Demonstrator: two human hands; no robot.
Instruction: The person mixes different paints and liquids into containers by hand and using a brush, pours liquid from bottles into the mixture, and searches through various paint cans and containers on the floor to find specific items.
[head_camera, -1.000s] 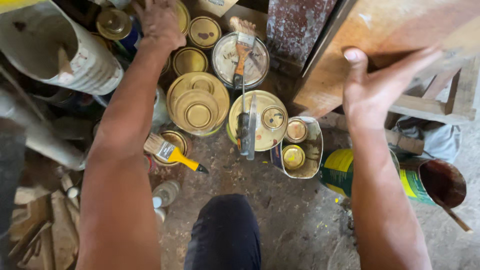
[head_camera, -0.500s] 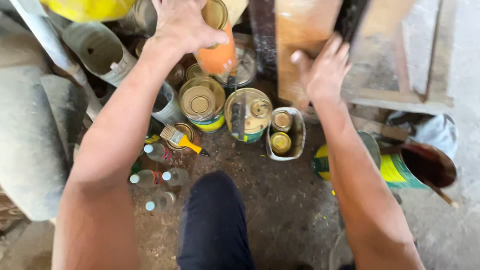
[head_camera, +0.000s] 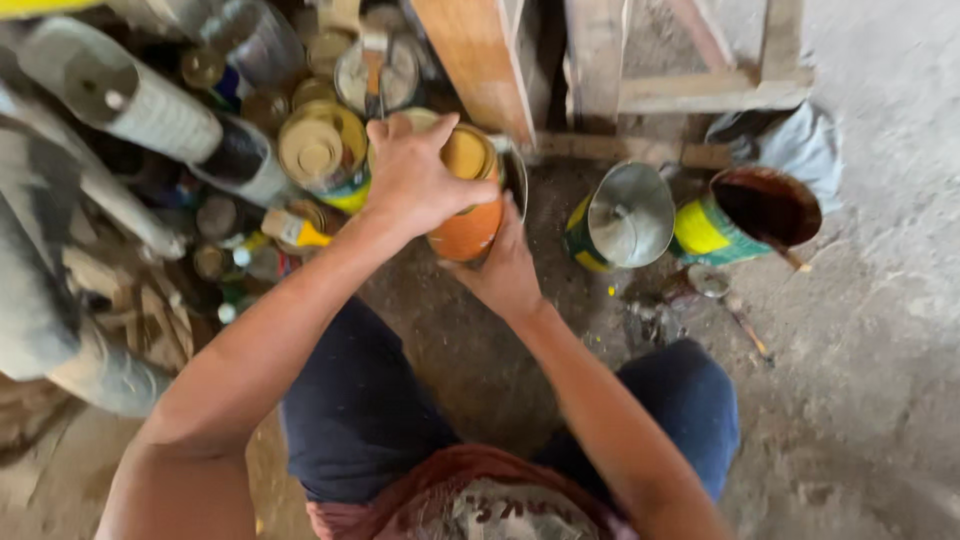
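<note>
Two hands are on one thing here: a small round tin with an orange body and a yellowish metal lid (head_camera: 468, 200), held just above the dirt floor (head_camera: 880, 330) in front of the crouching person's knees. The left hand (head_camera: 415, 180) wraps over the lid from above, fingers curled tight around its rim. The right hand (head_camera: 505, 270) cups the tin from below and behind, palm against its side; how far those fingers close I cannot tell, the tin hides them.

Handled well, the lower hand bears the weight and keeps the tin level, while the upper one grips evenly around the rim so nothing tips or slops.

Around it, a crowd of cans. At upper left, a gold-lidded tin with a yellow and green label (head_camera: 322, 152) sits among others. A small yellow plastic bottle (head_camera: 295, 230) lies on its side nearby. To the right, a silvery metal funnel (head_camera: 630, 212) rests over a green and yellow can, and beside that stands an open can of dark brown liquid (head_camera: 765, 212), yellow-banded, with a stick in it.
</note>
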